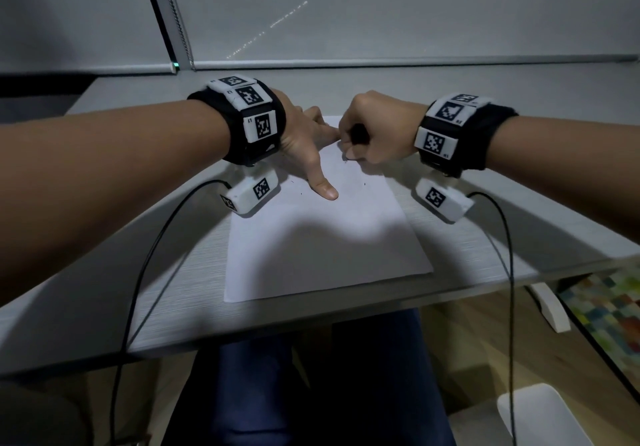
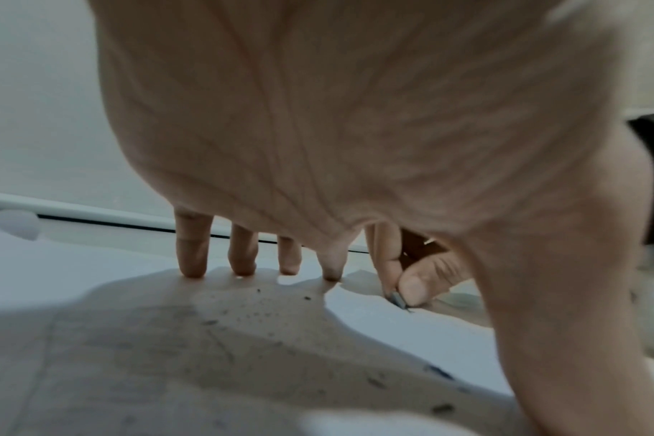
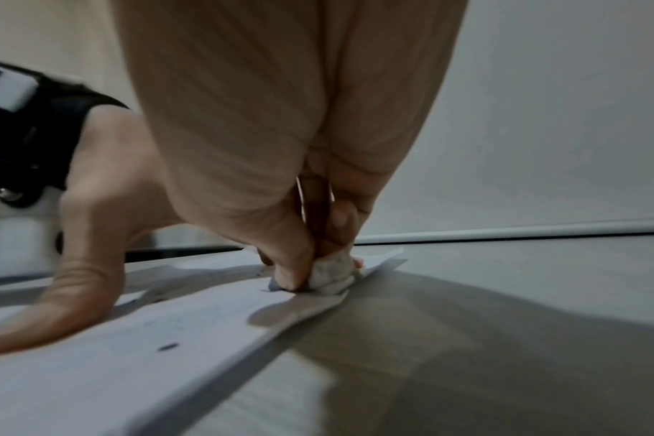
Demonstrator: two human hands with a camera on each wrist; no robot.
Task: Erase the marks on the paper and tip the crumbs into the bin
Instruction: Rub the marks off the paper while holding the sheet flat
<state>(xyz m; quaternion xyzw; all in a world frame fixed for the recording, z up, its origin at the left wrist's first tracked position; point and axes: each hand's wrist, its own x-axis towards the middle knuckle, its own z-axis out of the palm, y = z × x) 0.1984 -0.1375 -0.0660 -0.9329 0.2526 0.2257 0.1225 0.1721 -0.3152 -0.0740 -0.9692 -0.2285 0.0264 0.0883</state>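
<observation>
the paper lies flat on the desk in front of the person, its long axis running away from the body and its near short edge close to the desk's front edge; the whole sheet sits slightly askew to that edge. near the far right part of the sheet the eraser, a small pale worn lump, is pressed to the paper, pinched between the thumb and curled fingers of the right hand. the left hand pins the sheet just beside it, fingers straight and spread apart, tips and thumb down on the paper. dark crumbs are scattered over the sheet around the left fingertips, with a few specks further down it. judging from this, erasing is well under way: much of the visible paper looks bare, though faint grey traces show in the wrist views, so some rubbing probably remains. the crumbs are not yet gathered or tipped; a white bin stands on the floor to the right, below the desk.
</observation>
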